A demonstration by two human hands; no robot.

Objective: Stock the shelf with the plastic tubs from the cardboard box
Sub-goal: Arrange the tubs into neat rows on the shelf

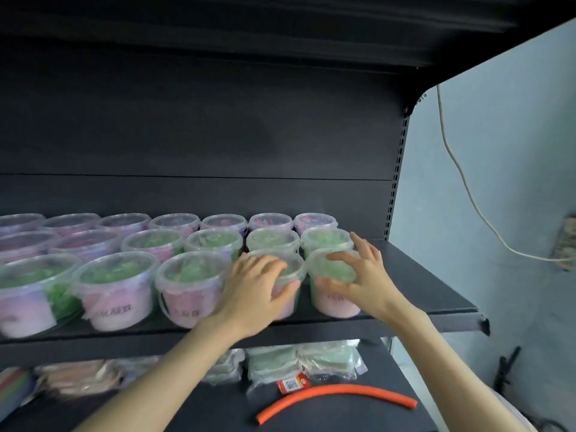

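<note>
- The end tub (336, 304) stands at the right end of the front row on the shelf (420, 275), close to the shelf's front lip.
- The right hand (358, 275) lies against the end tub's right side and lid, fingers spread wide and fairly straight, thumb across the front.
- The neighbouring tub (293, 266) stands just beside it on the left. The left hand (255, 285) grips it, fingers curled over the lid and thumb down the side.
- The other tubs (118, 288) fill three rows running left, packed side by side and close to touching. The back row is close to the back panel (218, 135).
- Bare shelf lies to the right of the end tub, as far as the slotted upright (397, 169).
- Above the lids there is tall open room under the upper shelf (280, 26).
- The tubs are round clear plastic with rimmed, snap-on lids. Green shows under the nearer lids and purple-red in the back row, and pink labels wrap the sides. The print is too blurred to read.
- The shelving is matt black metal with a folded front edge.
- On the lower shelf (358, 422) lie clear packets (311, 360), a red tag (293, 383) and a curved orange tube (336, 392).
- A white cable (467, 188) hangs down the pale wall (498, 135) at the right.
</note>
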